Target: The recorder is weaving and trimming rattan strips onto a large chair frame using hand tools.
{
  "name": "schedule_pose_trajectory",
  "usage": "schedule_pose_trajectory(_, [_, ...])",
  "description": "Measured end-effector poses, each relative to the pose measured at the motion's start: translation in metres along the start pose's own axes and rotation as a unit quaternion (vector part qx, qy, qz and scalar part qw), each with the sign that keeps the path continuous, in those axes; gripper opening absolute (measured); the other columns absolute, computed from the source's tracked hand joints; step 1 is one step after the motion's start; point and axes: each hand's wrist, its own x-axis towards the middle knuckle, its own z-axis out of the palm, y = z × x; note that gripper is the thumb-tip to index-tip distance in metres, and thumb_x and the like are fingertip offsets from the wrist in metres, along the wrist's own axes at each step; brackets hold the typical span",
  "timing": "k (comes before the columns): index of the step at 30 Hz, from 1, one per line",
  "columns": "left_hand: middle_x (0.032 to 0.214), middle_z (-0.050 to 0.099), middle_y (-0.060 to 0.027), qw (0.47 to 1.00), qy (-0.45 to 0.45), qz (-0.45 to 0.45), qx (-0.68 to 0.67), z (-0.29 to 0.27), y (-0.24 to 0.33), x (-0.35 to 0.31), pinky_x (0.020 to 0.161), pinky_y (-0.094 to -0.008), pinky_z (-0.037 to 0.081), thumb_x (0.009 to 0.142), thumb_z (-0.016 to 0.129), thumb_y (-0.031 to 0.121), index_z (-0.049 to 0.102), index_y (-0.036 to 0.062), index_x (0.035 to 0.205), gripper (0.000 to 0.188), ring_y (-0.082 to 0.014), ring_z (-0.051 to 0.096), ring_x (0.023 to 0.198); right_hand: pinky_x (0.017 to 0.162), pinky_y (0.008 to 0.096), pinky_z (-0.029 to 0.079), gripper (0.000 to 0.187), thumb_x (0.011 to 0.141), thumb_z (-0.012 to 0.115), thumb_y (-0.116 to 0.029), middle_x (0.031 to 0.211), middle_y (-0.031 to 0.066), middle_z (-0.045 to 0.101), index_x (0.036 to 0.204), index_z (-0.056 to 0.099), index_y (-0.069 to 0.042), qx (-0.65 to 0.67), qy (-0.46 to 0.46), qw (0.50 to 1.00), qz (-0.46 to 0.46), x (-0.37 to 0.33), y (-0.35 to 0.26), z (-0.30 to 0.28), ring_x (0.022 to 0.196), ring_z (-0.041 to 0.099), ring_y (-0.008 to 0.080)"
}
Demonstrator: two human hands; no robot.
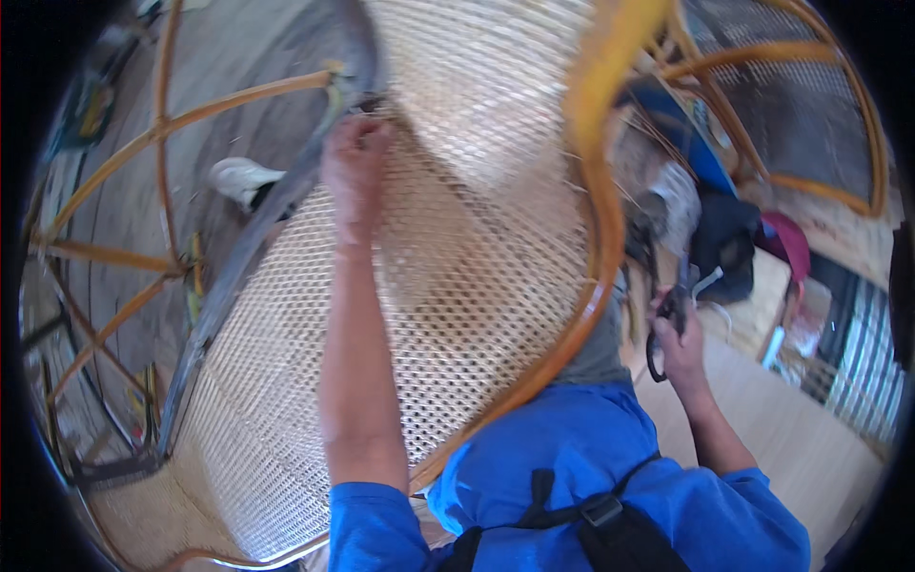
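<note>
A large woven cane chair [381,315] with a curved, glossy brown rattan frame fills the middle, in front of my body. My left hand [358,157] is at the inner corner of the weave, beside the dark grey-covered frame pole [257,229]. Its fingers are curled together at the edge; anything between them is too small or blurred to name. Off to the right, outside the chair's frame, my right hand [679,348] is closed round the dark loop handles of a pair of scissors [675,310], blades pointing away from me.
Bare rattan frames [157,133] stand at the left on a worn floor, near a white shoe [246,179]. Another caned chair [791,114] is at the far right. Below it lie a dark cloth bag [726,243], a magenta item [786,246] and loose cane strips [658,138].
</note>
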Motion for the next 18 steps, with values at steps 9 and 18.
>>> schedule_pose_trajectory(9, [0.089, 0.064, -0.014, 0.992, -0.009, -0.124, 0.001, 0.008, 0.007, 0.01, 0.08, -0.0346, 0.046, 0.08, 0.067, 0.019, 0.067, -0.0003, 0.086, 0.021, -0.0265, 0.06, 0.087, 0.099, 0.0409, 0.039, 0.049, 0.088, 0.06, -0.029, 0.12, 0.0244, 0.052, 0.125, 0.047, 0.001, -0.265, -0.095, 0.956, 0.078, -0.092, 0.205, 0.003, 0.113, 0.05, 0.0395])
schedule_pose_trajectory(18, [0.109, 0.062, -0.0065, 0.971, 0.137, 0.051, 0.189, 0.013, -0.007, 0.016, 0.092, -0.0432, 0.04, 0.073, 0.071, 0.024, 0.073, 0.0157, 0.085, 0.015, -0.0285, 0.053, 0.106, 0.074, 0.0322, 0.048, 0.015, 0.085, 0.059, -0.001, 0.087, 0.0132, 0.062, 0.1, 0.061, 0.0, -0.203, -0.015, 0.964, -0.17, 0.017, 0.003, 0.015, 0.08, 0.06, 0.0299])
